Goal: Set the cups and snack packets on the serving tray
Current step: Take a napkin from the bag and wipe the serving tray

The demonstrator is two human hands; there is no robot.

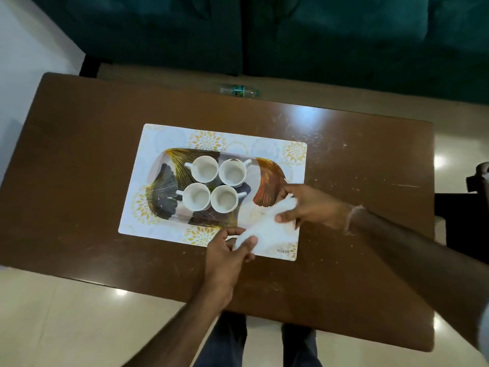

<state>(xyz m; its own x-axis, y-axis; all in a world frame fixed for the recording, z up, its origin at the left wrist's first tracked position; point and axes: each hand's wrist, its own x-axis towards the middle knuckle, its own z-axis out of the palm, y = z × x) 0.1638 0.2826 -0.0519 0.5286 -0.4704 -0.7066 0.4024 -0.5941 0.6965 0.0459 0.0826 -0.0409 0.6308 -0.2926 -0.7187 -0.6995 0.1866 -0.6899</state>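
A serving tray [272,176] with gold and dark leaf patterns lies on a white placemat [150,144]. Several white cups [204,168] stand on its left half, handles pointing outward. Over the tray's near right corner, both hands hold a white, blurred packet [264,226]. My left hand [227,250] grips its near end, and my right hand [309,205] pinches its far end. The packet hides that corner of the tray.
The placemat rests on a brown wooden table [84,160]. A clear plastic bottle [239,90] lies on its side at the far edge. A dark green sofa [291,35] stands beyond. A dark object [476,181] sits at the right.
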